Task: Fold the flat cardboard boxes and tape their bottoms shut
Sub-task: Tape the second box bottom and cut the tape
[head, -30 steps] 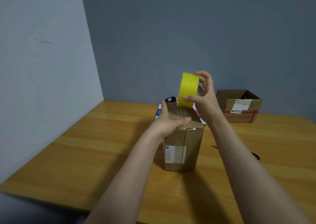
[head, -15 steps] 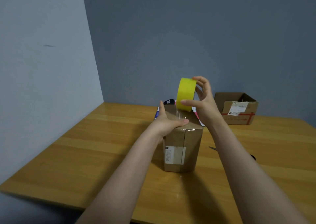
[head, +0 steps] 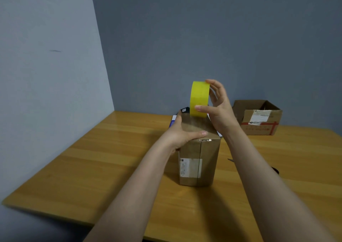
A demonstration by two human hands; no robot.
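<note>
A tall brown cardboard box (head: 205, 160) stands upright in the middle of the wooden table (head: 111, 158), with a white label on its near face. My left hand (head: 182, 133) rests on the box's top near edge, thumb stretched across the closed flaps. My right hand (head: 217, 108) grips a yellow roll of tape (head: 199, 98) held on edge just above the far side of the box top. A clear strip of tape runs from the roll down onto the top.
An open cardboard box (head: 259, 117) with red tape and a white label sits at the back right. Flat packages (head: 185, 110) lie behind the tall box. A dark tool (head: 275, 169), partly hidden by my right forearm, lies on the table at right.
The roll of tape has stayed above the far side of the box, with the right hand shifting only slightly. The left hand keeps its place on the top.
</note>
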